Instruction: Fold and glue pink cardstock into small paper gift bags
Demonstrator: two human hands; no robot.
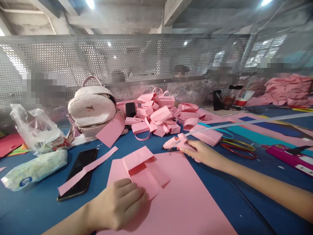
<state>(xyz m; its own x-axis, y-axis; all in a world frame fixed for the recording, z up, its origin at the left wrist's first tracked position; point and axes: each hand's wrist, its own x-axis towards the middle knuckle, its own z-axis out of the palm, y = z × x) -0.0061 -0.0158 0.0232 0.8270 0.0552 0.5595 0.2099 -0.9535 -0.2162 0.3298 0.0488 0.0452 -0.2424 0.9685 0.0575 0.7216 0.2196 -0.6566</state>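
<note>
My right hand (204,153) is wrapped round the grip of a pink hot glue gun (174,142), with a long clear glue stick (244,123) running out of its back to the right. The nozzle points left, just above a large pink paper sheet (193,192). On that sheet lies a folded pink paper piece (139,160) with raised flaps, partly formed like a small box. My left hand (122,204) is closed at its lower edge, fingers curled onto the paper; the fingertips are hidden beneath the hand.
Behind is a heap of pink paper boxes (160,114). A white backpack (94,109), a black phone (81,173) under a pink paper strip (90,168) and a tissue pack (36,169) stand left. To the right are coloured hoops (241,146) and a magenta tool (290,158).
</note>
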